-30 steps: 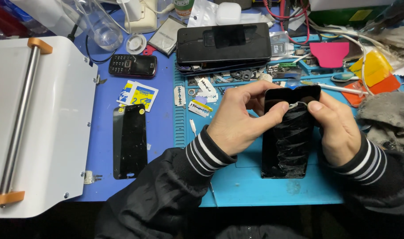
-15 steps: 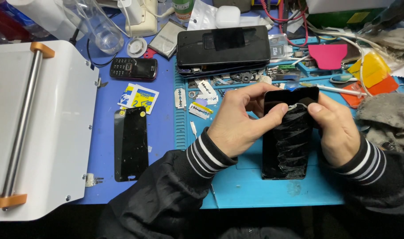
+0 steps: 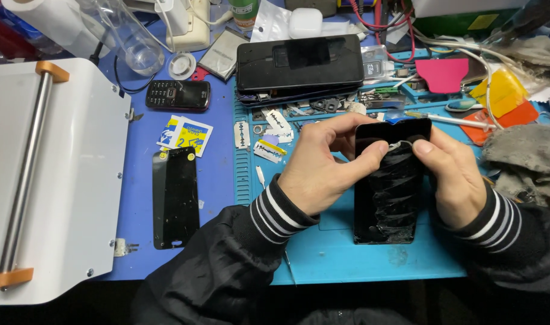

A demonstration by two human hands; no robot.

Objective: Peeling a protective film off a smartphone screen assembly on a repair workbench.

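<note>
1. The left hand (image 3: 323, 171) pinches the upper edge of a black phone screen panel (image 3: 388, 198) with thumb and forefinger, its remaining fingers curled behind the panel's top left corner.
2. The right hand (image 3: 458, 180) grips the same panel from the right, its thumb pressing on a crinkled film (image 3: 394, 180) that bunches in folds down the panel's face.
3. The panel stands tilted, its near end resting on the teal work mat (image 3: 323, 253) in the middle right of the scene, its far end raised between the two hands.
4. To peel well, I judge the film should be drawn low and evenly along the panel's length, with the left hand steadying the glass so it does not flex; the near end looks scuffed or chipped, so fingers are better kept off that edge.
5. A loose razor blade (image 3: 242, 134) lies on the mat just left of the left hand, worth minding.
6. Left of the mat, on the blue table cover (image 3: 220, 180), lies a second black glass panel (image 3: 175, 197), flat and well apart from the hands.
7. Further left stands a white machine with a metal roller bar (image 3: 52, 180).
8. At the far side lie a small keypad phone (image 3: 177, 95), a stack of dark phones (image 3: 299, 63), a pink triangular pick (image 3: 442, 75), and yellow and orange plastic cards (image 3: 503, 99).
9. A grey rag (image 3: 528, 162) sits at the right edge; the bench is crowded and brightly lit.
</note>
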